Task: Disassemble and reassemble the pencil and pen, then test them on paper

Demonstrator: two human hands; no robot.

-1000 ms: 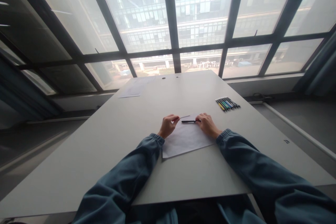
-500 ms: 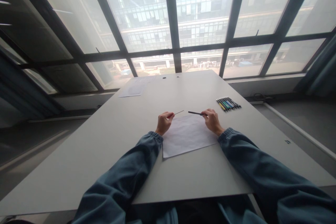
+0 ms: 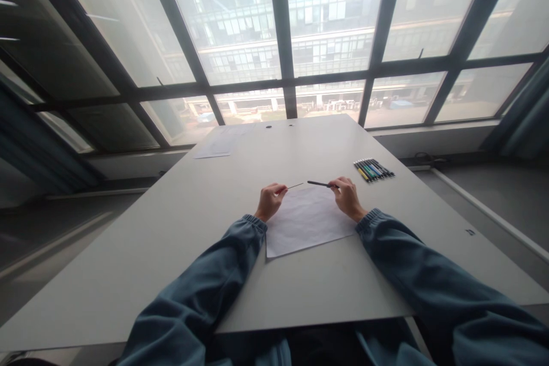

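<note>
My left hand is closed in a pinch on a thin dark pen refill, which points to the right. My right hand grips a black pen barrel, its free end pointing left. A small gap separates the refill's tip from the barrel's end. Beneath both hands, a white sheet of paper lies on the table, partly covered at its sides by my wrists.
To the right of my right hand, several pens lie side by side on the white table. More paper rests at the far left. A small dark item is near the right edge.
My left hand has shifted slightly right, bringing the refill's tip closer to the barrel and nearly in line with it. My right hand has stayed in place.
</note>
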